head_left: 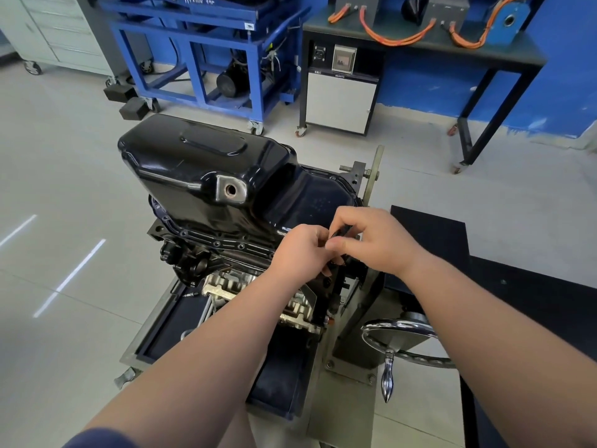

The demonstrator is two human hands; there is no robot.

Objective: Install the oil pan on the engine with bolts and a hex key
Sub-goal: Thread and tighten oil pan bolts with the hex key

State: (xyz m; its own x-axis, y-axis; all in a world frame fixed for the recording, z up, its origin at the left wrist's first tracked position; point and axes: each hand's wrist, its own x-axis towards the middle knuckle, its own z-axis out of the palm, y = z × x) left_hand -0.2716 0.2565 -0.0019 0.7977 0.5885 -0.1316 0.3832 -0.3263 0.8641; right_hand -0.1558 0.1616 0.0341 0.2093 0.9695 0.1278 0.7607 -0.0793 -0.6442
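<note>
Glossy black pressed-steel oil pan (200, 169) sits sump-up on the upturned grey-and-black engine (226, 279), which is held in a grey metal stand (342, 415). That leaves the pan's bolt flange (226, 242) facing up and within easy reach. The flange lies on the engine along the near edge, with holes visible in it; whether bolts fill them is too small to tell.

At the pan's 4 o'clock corner the two hands meet, touching. The right hand (371, 240) comes in from 5 o'clock, wrist bent, with thumb and forefinger pinching a small dark slender piece (339, 232). It may be a bolt or the hex key; I cannot tell which. The left hand (298, 252) reaches in from 7 o'clock, knuckles up, fingers curled under at the same spot. Whether it holds anything is hidden.

This looks like a fastener being started or turned at that corner, with the left hand steadying. A chrome handwheel (400, 331) sits at 5 o'clock from the hands, untouched.
</note>
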